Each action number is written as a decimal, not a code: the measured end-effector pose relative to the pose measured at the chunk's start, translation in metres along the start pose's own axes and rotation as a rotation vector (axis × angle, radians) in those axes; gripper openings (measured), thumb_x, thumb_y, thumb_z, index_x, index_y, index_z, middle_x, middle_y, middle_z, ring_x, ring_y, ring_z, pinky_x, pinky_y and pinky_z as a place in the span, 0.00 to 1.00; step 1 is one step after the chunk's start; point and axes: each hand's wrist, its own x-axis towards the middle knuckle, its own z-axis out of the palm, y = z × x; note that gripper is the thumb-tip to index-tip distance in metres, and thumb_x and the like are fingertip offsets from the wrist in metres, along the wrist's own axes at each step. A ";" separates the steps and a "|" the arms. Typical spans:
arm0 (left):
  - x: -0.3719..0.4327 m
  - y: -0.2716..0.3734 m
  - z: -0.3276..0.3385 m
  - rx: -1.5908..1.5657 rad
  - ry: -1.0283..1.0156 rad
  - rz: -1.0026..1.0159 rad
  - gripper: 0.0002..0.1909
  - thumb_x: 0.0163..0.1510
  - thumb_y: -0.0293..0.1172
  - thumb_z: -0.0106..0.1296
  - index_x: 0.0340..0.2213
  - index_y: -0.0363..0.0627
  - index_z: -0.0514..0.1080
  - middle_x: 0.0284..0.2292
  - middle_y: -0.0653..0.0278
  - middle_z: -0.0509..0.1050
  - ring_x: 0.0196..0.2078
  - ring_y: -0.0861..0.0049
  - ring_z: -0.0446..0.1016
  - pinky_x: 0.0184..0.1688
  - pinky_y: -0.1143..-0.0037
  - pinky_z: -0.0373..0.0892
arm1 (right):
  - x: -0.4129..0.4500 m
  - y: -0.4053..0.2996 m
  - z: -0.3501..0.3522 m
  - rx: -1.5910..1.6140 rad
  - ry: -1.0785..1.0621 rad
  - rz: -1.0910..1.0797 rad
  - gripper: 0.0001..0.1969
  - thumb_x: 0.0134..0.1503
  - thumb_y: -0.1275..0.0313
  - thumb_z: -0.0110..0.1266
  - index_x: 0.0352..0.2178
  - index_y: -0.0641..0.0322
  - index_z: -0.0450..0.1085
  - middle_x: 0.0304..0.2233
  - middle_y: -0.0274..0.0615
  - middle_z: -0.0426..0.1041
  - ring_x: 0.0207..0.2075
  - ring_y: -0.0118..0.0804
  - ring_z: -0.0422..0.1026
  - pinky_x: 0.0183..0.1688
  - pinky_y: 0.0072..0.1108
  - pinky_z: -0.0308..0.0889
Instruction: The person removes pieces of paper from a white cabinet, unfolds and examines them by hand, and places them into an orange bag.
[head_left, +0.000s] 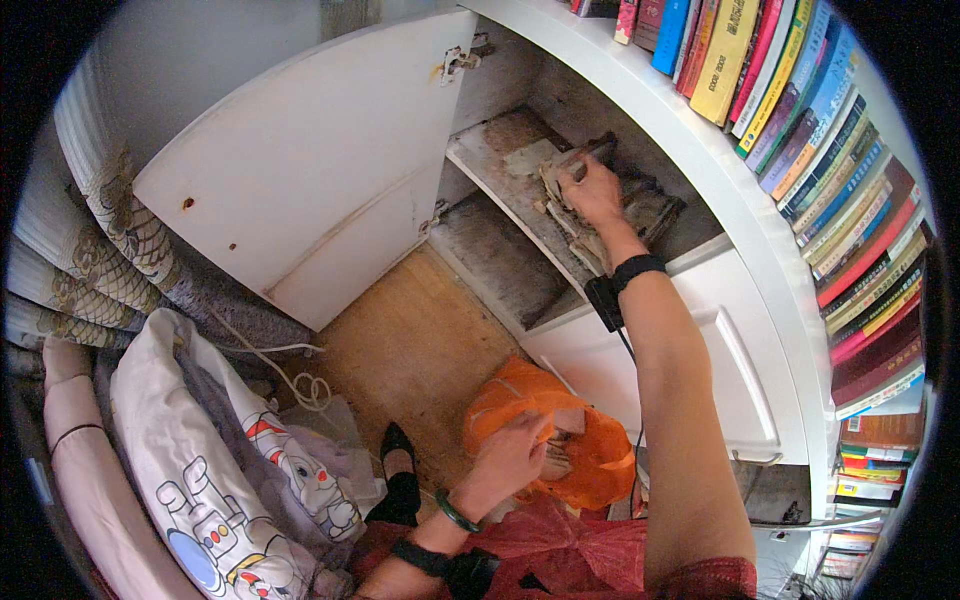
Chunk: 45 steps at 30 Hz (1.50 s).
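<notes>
My right hand (592, 191) reaches into an open white cabinet and grips a worn, dirt-stained stack of papers or books (574, 229) on the upper shelf (510, 180). The fingers hide part of the stack, and dark, crumpled pieces lie beside it. Lower down, near my lap, my left hand (510, 454) has its fingers curled at the rim of an orange plastic bag (604, 465). Its mouth is spread, and some paper-like pieces (556, 457) show inside. Exactly how the left fingertips meet the bag is partly hidden.
The cabinet door (322, 142) stands swung out to the left. A curved white bookcase (739, 176) full of books (847, 187) rises at right. Cartoon-print fabric (217, 480), a white cable (307, 386) and curtains (112, 195) are at left, above wooden flooring (405, 322).
</notes>
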 end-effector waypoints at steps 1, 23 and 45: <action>-0.001 -0.001 0.000 0.005 0.002 0.001 0.20 0.49 0.34 0.44 0.45 0.47 0.62 0.34 0.49 0.71 0.35 0.54 0.70 0.36 0.64 0.67 | -0.004 -0.008 0.001 -0.054 0.029 -0.020 0.27 0.44 0.62 0.52 0.46 0.62 0.61 0.35 0.57 0.70 0.37 0.53 0.70 0.40 0.35 0.66; 0.006 0.003 0.004 -0.642 0.090 -0.150 0.20 0.54 0.41 0.44 0.45 0.42 0.64 0.35 0.59 0.72 0.37 0.73 0.71 0.39 0.71 0.68 | -0.206 -0.028 -0.114 1.159 0.100 0.180 0.20 0.51 0.80 0.44 0.47 0.66 0.54 0.32 0.42 0.70 0.30 0.27 0.68 0.29 0.19 0.66; 0.025 0.047 0.020 -0.943 0.143 -0.521 0.20 0.58 0.40 0.32 0.38 0.37 0.68 0.32 0.62 0.71 0.32 0.81 0.69 0.36 0.79 0.65 | -0.355 0.050 -0.066 1.594 -0.479 0.448 0.13 0.51 0.73 0.52 0.38 0.67 0.66 0.34 0.34 0.69 0.35 0.23 0.66 0.40 0.18 0.62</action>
